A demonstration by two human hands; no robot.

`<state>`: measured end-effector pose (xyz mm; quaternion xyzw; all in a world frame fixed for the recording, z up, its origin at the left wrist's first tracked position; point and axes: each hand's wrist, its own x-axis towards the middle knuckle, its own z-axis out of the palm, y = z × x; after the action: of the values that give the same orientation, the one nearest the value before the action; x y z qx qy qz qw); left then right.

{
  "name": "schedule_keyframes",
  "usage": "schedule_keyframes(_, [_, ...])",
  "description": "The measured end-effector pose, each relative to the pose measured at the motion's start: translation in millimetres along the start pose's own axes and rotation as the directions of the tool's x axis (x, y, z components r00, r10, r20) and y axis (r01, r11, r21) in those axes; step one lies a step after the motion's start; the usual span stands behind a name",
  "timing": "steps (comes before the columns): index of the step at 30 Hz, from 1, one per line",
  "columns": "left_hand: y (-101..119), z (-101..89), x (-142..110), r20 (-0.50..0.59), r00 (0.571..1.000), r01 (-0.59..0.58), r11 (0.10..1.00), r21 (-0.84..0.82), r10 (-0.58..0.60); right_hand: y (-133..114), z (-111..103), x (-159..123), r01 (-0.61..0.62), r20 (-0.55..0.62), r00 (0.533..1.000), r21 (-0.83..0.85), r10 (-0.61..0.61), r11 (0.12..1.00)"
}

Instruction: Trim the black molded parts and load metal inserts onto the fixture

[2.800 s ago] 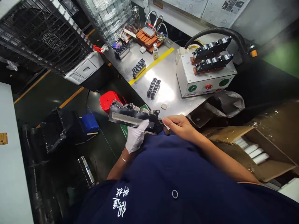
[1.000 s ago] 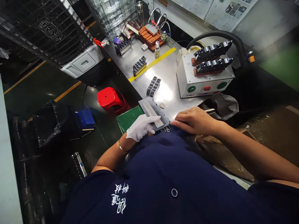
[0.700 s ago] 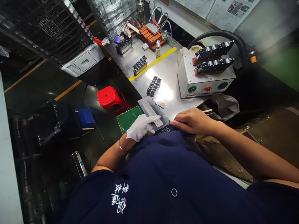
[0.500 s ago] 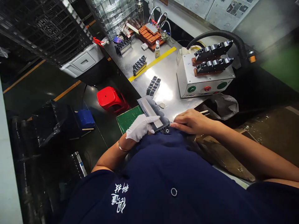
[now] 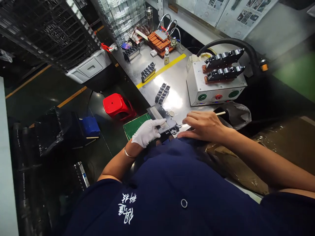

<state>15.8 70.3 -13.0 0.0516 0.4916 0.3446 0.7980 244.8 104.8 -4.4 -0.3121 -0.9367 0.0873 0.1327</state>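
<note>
My left hand (image 5: 146,132), in a white glove, grips a dark grey plastic part (image 5: 157,113) with a scalloped edge and a pale strip along its face. The thumb lies across that face, and small lugs show at the near end. My bare right hand (image 5: 204,125) is closed round a thin tool (image 5: 220,113) whose pale, stick-like end pokes out behind the knuckles. Its narrow front end reaches toward the lugged end of the part; whether it touches cannot be made out. Beyond the part, a pair of black scalloped pieces (image 5: 162,94) lies on the metal table.
A white control box (image 5: 216,88) with buttons carries two black scalloped parts. Farther back are an orange-brown fixture (image 5: 159,41), a small bottle (image 5: 166,56) and more black pieces (image 5: 148,71). A green board (image 5: 135,126) and a red stool (image 5: 115,105) are at left.
The part has tilted, and more of its lugged near end shows. My right hand has lifted and turned slightly, with the tool's pale end sticking out farther.
</note>
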Motion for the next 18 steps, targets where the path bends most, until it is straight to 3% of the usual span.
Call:
schedule_keyframes(3, [-7.1,-1.1,4.0,0.069,0.996,0.053,0.996,0.074,-0.058,-1.8,1.2,4.5,0.146,0.026,0.989,-0.109,-0.144,0.983])
schedule_keyframes(7, [-9.0,-4.6,6.5,0.104,0.992,0.059,0.988,0.14,-0.074,-0.3,4.9,3.4,0.276,0.032,0.961,-0.121,-0.274,0.954])
schedule_keyframes(15, [-10.2,-14.0,9.9,0.117,0.986,0.086,0.97,0.228,-0.115,-0.8,7.5,4.4,0.289,0.03,0.957,-0.086,-0.288,0.953])
schedule_keyframes(18, [-9.8,-10.3,8.0,0.104,0.988,0.097,0.981,0.169,-0.116,0.3,8.5,1.5,0.28,-0.034,0.959,-0.039,-0.281,0.959])
